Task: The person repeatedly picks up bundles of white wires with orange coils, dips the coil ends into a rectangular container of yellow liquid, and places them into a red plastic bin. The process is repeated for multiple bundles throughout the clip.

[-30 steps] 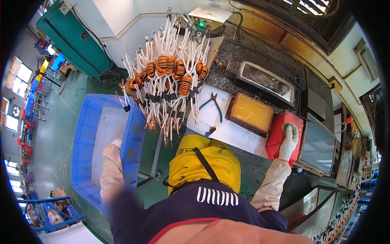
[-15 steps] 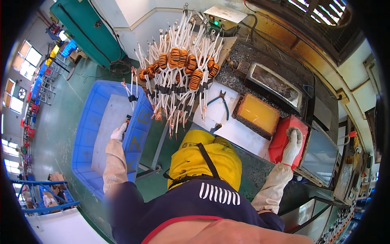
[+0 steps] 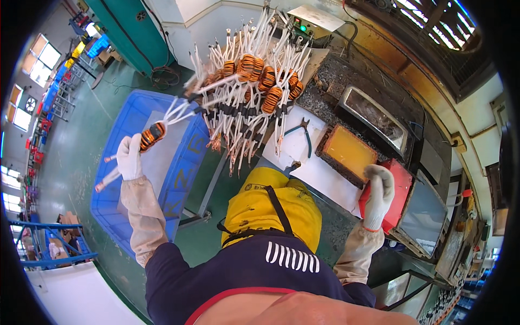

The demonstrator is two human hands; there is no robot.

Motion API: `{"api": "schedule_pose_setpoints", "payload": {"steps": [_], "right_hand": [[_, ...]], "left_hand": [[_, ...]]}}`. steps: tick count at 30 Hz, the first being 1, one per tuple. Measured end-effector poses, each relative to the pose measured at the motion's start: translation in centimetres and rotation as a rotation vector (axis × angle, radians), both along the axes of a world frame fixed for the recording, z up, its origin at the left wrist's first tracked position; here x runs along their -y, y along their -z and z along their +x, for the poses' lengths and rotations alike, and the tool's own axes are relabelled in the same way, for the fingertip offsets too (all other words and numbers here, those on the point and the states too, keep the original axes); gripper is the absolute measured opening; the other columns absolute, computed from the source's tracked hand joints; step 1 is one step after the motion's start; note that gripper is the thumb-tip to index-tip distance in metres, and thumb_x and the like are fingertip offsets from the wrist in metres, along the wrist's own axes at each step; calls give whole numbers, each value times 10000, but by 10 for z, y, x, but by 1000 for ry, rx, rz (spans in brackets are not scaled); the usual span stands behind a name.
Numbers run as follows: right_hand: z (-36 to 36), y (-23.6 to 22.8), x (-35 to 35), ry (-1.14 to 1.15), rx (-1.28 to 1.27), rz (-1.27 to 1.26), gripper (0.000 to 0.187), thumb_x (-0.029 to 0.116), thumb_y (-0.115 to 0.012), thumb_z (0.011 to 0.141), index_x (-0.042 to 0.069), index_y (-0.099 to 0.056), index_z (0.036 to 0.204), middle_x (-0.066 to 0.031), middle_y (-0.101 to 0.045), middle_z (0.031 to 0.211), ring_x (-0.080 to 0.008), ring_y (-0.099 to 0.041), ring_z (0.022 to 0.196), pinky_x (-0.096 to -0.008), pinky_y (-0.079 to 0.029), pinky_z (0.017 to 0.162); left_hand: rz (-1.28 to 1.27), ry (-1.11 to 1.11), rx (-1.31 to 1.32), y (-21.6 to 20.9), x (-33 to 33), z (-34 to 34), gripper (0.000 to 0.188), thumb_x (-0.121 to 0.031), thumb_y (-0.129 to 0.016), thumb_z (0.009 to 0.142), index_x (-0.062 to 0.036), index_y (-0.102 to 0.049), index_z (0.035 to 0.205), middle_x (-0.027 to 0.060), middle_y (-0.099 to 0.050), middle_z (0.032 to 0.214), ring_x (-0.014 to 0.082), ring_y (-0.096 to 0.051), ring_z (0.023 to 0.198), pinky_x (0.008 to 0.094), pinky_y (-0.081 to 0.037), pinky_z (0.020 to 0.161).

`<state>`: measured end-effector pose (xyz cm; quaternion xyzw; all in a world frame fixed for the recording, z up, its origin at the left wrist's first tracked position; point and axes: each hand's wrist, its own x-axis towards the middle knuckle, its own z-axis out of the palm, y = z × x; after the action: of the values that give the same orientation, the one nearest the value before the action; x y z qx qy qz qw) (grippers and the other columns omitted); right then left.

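Note:
My left hand, in a white glove, is closed on a copper-wound coil with white leads. It holds the coil over the blue bin, and the leads stick out on both sides of the hand. My right hand, gloved too, hovers over the red container beside the amber-filled tray. Its fingers are loosely bent and slightly apart, and no object shows in them. A large pile of similar coils with white leads and bare copper ends lies ahead of me.
Pliers with dark green handles lie on a white sheet. Behind the amber tray is a metal-framed trough. A control box with a green light stands at the back. A teal cabinet is at far left.
My left hand has come up out of the blue bin with the coil. My right hand has lifted slightly off the red container toward the amber tray. The view has shifted a little.

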<state>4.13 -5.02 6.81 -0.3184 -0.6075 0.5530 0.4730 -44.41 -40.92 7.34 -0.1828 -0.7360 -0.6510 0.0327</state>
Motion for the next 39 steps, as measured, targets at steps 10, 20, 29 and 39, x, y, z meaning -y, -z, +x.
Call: {"api": "schedule_pose_setpoints", "payload": {"steps": [10,20,29,39], "right_hand": [[-108,-44,101,-329,500,822,511,110,-766,667,60,-601,1148,-133,-636,1129,-340,-603,1054,-421,-473,929],[-41,48,95,-119,398,516,431,67,-784,633,70,-637,1039,-138,-646,1114,-302,-651,972,-365,-523,822],[-24,60,112,-53,415,88,280,22,-736,688,24,-665,960,-133,-641,1129,-249,-643,998,-318,-499,870],[-22,47,105,-70,542,578,296,38,-754,680,39,-608,937,-184,-643,1118,-338,-652,976,-394,-530,828]], "left_hand": [[-293,632,-795,-49,-157,181,235,-133,-707,709,-75,-518,582,81,-478,572,274,-521,547,381,-402,509],[-236,1016,-817,-19,-218,271,156,-174,-737,722,-90,-609,698,50,-589,698,240,-588,614,350,-458,556],[-155,1101,444,27,-200,236,233,-185,-557,973,11,-627,1077,39,-651,893,92,-599,804,240,-489,719],[-86,894,748,49,-199,224,280,-294,-592,959,-18,-619,998,44,-659,839,99,-603,668,234,-518,649]]}}
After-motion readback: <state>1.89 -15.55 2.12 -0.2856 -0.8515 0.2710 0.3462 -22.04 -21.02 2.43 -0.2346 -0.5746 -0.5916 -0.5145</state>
